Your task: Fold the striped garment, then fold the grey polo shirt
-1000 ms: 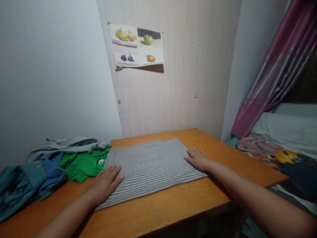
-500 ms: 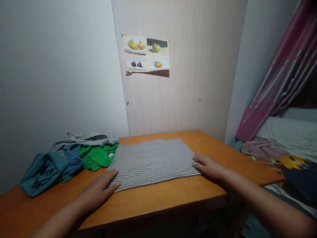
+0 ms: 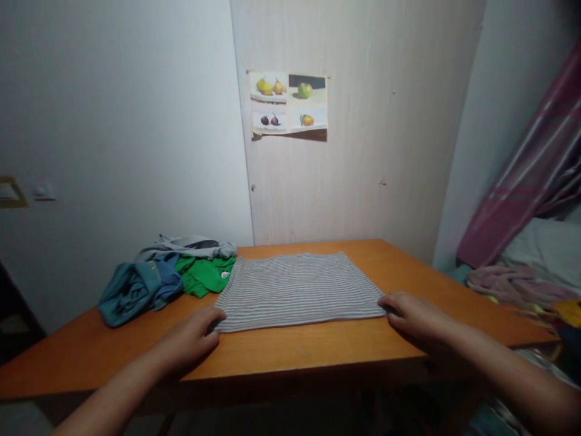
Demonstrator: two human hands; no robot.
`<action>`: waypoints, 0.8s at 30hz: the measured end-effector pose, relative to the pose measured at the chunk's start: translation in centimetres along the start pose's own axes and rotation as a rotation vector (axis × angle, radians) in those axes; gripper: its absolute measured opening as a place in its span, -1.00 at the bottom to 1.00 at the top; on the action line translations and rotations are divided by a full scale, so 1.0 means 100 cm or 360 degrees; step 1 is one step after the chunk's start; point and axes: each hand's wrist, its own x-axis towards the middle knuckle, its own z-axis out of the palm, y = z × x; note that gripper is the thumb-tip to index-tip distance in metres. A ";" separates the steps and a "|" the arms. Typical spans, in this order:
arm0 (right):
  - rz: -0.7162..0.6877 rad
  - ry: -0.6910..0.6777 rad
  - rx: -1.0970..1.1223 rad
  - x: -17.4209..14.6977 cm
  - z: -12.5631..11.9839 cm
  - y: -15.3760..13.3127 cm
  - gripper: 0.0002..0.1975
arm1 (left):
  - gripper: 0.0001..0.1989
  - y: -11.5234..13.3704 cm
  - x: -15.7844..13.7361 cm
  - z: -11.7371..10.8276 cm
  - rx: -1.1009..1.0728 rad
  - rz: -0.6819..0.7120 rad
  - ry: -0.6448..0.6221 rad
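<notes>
A grey-and-white striped cloth [image 3: 299, 290] lies flat on the wooden table [image 3: 281, 351], smoothed into a rough rectangle. At its near left corner is my left hand [image 3: 200, 333], fingers bent and closed over the edge, with the thumb set toward me. My right hand [image 3: 411, 312] pinches the near right corner between thumb and fingers. The cloth's near edge runs almost straight between both hands. Its far left side touches or lies close to a green garment [image 3: 204, 275].
Beside the green garment are a crumpled blue denim garment [image 3: 136, 287] and a grey garment [image 3: 190, 247]. Fruit pictures [image 3: 289, 103] hang on the back wall. At right are a pink curtain [image 3: 512, 175] and a pinkish cloth [image 3: 506, 284].
Both hands have gone from lying spread at the cloth's sides to gripping its near corners. The view has turned left, so everything sits farther right in the picture.
</notes>
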 end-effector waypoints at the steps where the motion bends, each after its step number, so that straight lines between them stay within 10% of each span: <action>1: -0.0014 0.0011 -0.0064 0.002 0.002 0.000 -0.71 | -0.65 0.004 0.000 -0.001 0.0045 0.0012 0.0013; 14: 0.0202 0.0267 -0.0175 0.029 -0.001 -0.011 -0.83 | -0.77 0.028 0.023 -0.008 0.0382 -0.0365 0.0284; 24: 0.0485 0.0692 0.0554 0.078 -0.002 -0.001 -0.94 | -0.77 0.008 0.055 -0.006 0.0121 -0.0048 0.0298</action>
